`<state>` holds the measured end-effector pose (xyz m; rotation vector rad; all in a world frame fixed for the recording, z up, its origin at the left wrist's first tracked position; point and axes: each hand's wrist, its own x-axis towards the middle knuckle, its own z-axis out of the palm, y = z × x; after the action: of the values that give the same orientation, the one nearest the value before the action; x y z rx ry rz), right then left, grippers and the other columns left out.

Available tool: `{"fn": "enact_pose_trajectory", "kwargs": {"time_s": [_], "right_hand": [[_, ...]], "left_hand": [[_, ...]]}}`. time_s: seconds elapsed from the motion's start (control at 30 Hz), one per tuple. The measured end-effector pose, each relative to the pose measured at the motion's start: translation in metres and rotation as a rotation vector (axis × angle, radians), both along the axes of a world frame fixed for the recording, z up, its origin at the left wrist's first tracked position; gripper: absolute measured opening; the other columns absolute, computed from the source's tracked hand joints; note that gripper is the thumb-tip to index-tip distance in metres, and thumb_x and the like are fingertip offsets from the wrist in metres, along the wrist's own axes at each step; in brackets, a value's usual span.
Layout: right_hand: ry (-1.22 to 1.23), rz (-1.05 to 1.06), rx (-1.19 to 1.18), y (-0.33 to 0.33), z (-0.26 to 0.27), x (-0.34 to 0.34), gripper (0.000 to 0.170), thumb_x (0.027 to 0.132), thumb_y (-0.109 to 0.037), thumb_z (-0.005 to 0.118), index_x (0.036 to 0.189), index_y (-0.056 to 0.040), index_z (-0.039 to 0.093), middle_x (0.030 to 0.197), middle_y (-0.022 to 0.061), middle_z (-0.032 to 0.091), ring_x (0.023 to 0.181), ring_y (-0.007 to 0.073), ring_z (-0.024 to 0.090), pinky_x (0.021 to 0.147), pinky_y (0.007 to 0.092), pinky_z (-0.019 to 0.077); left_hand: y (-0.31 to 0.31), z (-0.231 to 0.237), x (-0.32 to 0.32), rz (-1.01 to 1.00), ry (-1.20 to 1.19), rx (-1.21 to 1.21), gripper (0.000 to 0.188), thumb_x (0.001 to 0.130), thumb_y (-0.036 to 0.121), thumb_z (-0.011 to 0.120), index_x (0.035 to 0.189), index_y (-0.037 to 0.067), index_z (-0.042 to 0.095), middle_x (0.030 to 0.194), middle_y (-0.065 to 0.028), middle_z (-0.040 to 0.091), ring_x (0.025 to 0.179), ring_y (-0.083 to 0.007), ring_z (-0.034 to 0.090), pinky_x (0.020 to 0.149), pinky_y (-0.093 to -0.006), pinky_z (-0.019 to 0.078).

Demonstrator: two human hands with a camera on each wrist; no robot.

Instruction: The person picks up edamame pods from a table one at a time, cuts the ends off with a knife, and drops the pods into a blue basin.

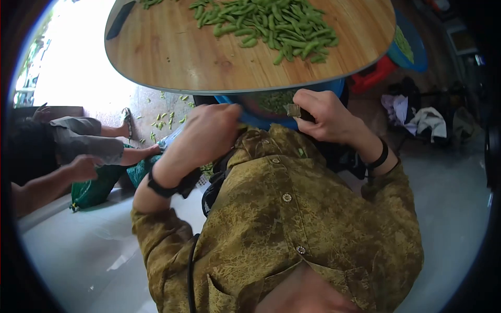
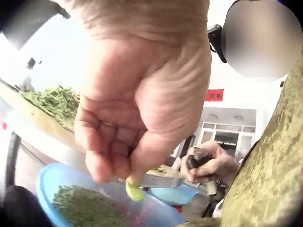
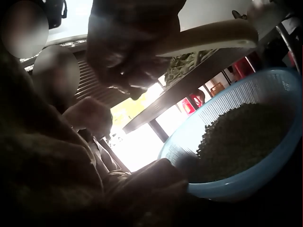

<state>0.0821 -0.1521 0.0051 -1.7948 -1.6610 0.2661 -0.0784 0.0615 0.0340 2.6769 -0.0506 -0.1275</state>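
Observation:
My left hand (image 1: 211, 130) is curled, and in the left wrist view its thumb and fingers (image 2: 113, 165) pinch a bright green pod or bean (image 2: 136, 191). The right hand (image 1: 329, 117) grips a small dark-and-pale object (image 1: 295, 109); in the right wrist view a long pale piece (image 3: 213, 38) extends beside that hand (image 3: 135, 42). What the object is, I cannot tell. Both hands are apart, close to the near edge of a wooden board (image 1: 188, 68) with a heap of green pods (image 1: 282, 26). Below is a blue basket (image 3: 218, 189) holding small green pieces (image 3: 246, 137).
A dark flat object (image 1: 121, 20) lies at the board's left edge. Scattered pods (image 1: 162, 120) and a green sack (image 1: 96, 185) are on the floor at left, beside another person's legs (image 1: 96, 138). Another blue basin (image 1: 417, 49), a red object (image 1: 373, 78) and cloths (image 1: 428, 120) are at right.

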Motion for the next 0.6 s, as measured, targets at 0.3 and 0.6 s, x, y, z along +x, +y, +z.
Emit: {"fn": "enact_pose_trajectory", "kwargs": {"time_s": [0.3, 0.6], "right_hand": [[0.257, 0.322, -0.225, -0.027, -0.013, 0.009, 0.025, 0.073, -0.005, 0.07, 0.091, -0.0006, 0.055, 0.089, 0.0111, 0.054, 0.069, 0.0318, 0.054, 0.058, 0.039, 0.0425], [0.43, 0.278, -0.395, -0.038, -0.064, -0.005, 0.031, 0.076, -0.014, 0.074, 0.097, 0.002, 0.057, 0.084, 0.0121, 0.056, 0.078, 0.028, 0.057, 0.066, 0.038, 0.0443]], "left_hand": [[0.039, -0.039, -0.038, 0.074, 0.144, 0.23, 0.019, 0.07, -0.006, 0.054, 0.087, 0.001, 0.06, 0.081, -0.0184, 0.059, 0.083, -0.0367, 0.06, 0.071, -0.0448, 0.0477], [0.019, -0.019, -0.004, -0.024, 0.023, -0.136, 0.006, 0.08, 0.0, 0.057, 0.083, -0.001, 0.051, 0.075, -0.0214, 0.055, 0.073, -0.0412, 0.055, 0.063, -0.0444, 0.0436]]}}
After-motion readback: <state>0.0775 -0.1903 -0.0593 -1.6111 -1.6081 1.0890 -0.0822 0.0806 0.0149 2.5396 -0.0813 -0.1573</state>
